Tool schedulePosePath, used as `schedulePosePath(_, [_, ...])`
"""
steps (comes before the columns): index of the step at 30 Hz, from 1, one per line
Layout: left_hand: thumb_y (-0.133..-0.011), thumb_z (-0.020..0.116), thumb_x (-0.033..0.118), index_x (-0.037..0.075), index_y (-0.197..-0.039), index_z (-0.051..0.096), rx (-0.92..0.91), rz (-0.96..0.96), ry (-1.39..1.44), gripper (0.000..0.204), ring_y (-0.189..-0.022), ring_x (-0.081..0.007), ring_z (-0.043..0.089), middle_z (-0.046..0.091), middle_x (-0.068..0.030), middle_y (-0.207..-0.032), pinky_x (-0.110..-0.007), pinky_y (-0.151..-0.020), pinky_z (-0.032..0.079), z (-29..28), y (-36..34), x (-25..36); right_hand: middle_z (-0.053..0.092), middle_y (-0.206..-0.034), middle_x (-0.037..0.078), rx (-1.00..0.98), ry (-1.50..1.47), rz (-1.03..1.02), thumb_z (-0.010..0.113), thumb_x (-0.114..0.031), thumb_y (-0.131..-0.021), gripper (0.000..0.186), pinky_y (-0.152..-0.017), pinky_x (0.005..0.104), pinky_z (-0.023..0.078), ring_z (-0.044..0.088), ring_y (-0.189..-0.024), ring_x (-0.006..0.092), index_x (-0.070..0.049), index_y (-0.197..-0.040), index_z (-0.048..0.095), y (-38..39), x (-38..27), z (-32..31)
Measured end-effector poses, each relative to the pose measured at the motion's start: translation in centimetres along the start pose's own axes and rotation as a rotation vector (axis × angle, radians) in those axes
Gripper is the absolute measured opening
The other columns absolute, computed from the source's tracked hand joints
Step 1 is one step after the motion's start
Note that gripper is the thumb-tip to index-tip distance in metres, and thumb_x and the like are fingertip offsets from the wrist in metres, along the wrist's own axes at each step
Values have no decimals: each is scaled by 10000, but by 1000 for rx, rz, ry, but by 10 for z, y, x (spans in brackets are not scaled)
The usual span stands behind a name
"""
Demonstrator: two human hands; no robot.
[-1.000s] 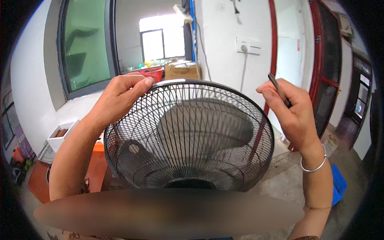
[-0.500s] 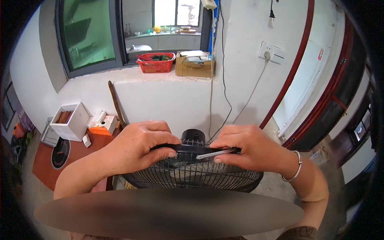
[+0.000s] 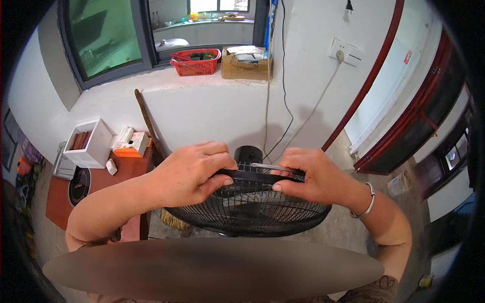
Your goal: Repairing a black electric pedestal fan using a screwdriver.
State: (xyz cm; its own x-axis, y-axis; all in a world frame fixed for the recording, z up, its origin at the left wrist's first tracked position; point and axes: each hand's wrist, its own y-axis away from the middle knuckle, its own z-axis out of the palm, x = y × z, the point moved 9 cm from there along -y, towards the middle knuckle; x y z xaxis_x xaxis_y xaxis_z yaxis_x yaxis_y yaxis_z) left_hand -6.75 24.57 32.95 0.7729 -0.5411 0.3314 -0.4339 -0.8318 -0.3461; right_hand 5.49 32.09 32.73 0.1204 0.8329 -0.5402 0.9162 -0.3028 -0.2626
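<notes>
The black wire fan guard [image 3: 252,217] stands in front of me, seen over its top rim, with the dark motor housing [image 3: 248,153] behind. My left hand [image 3: 199,174] is closed on the rim, thumb on the near side. My right hand [image 3: 316,177] grips the same rim farther right and holds a slim metal tool [image 3: 260,165] lying along the top, just behind the rim. Its exact type is hard to make out.
On the left, a wooden table [image 3: 60,207] carries a white box [image 3: 96,154], an orange box [image 3: 129,151] and a black disc. Behind are a broom handle [image 3: 144,111], red basket [image 3: 194,65], cardboard box [image 3: 245,68] and hanging cords. A bucket [image 3: 399,184] sits right.
The view has tilted down over the guard. My right hand came from raised onto the rim. Since half a second ago, the tool shifted from the rim's near side to just behind it.
</notes>
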Motion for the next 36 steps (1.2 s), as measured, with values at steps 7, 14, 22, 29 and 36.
schedulePosePath(7, [-789, 676, 100, 32, -982, 586, 54, -42, -97, 224, -844, -325, 573, 568, -116, -894, -402, -733, 471, -1, 7, 9, 595, -787, 108, -38, -205, -32, 685, -184, -815, 208, -658, 327, 455, 579, -731, 230, 1, -907, 659, 10, 13, -5])
schedulePosePath(14, [-792, 680, 69, 48, -1034, 639, 170, -281, -206, 247, -900, -280, 573, 576, -104, -933, -365, -787, 467, 3, 10, 23, 603, -817, 127, -57, -208, -244, 694, -259, -815, 279, -687, 357, 466, 597, -761, 266, -9, -931, 650, 26, 27, -17])
schedulePosePath(22, [-876, 581, 89, 38, -1126, 589, 315, -586, -187, 255, -1086, -298, 566, 598, -135, -1121, -379, -948, 425, 12, 27, 21, 607, -848, 120, -99, -277, -306, 729, -325, -789, 341, -705, 352, 468, 595, -797, 274, -17, -909, 646, 52, 65, -16])
schedulePosePath(29, [-907, 602, 343, 40, -1276, 552, 176, -747, 129, 480, -1071, -237, 571, 608, -154, -1148, -343, -926, 439, 26, 25, 9, 649, -867, 127, 104, -215, -356, 737, -441, -752, 452, -702, 372, 494, 637, -784, 288, -37, -920, 622, 24, 46, -23])
schedulePosePath(36, [-889, 615, 382, 19, -1258, 559, 126, -617, 219, 521, -1131, -258, 537, 591, -154, -1176, -367, -981, 406, 36, 18, -12, 686, -849, 137, -61, -167, -308, 695, -544, -737, 512, -714, 410, 513, 666, -774, 307, -74, -940, 674, -22, 43, 10])
